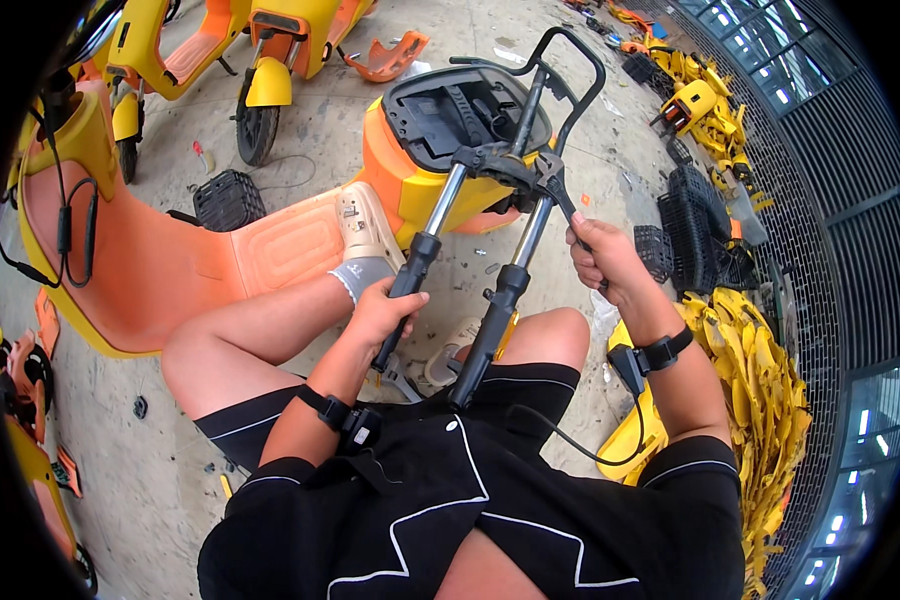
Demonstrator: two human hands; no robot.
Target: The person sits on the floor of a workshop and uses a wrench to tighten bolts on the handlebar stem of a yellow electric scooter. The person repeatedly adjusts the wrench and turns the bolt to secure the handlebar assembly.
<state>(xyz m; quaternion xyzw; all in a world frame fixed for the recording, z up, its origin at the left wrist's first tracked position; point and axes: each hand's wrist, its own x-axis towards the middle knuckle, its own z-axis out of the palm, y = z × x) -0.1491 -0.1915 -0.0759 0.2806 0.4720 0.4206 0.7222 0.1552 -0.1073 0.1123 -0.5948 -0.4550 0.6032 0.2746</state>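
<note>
A scooter front fork (492,330) with its black handlebar (602,72) lies tilted across my lap, legs toward me. My left hand (382,312) is wrapped round the black lower tube of the left fork leg. My right hand (607,262) grips the handle of an adjustable wrench (560,188). The wrench's jaws sit at the clamp on top of the right fork leg; whether they bite on a bolt I cannot tell. Behind the fork is the yellow and orange scooter body (285,235), with an open black tray (460,115) on top. My left foot rests on its footboard.
Yellow and orange scooters (267,85) stand at the far left. A black basket (228,198) lies on the concrete floor (310,130). At right are stacked yellow panels (745,400), black crates (695,225) and a brick wall (820,290). A cable hangs from my right wristband (660,355).
</note>
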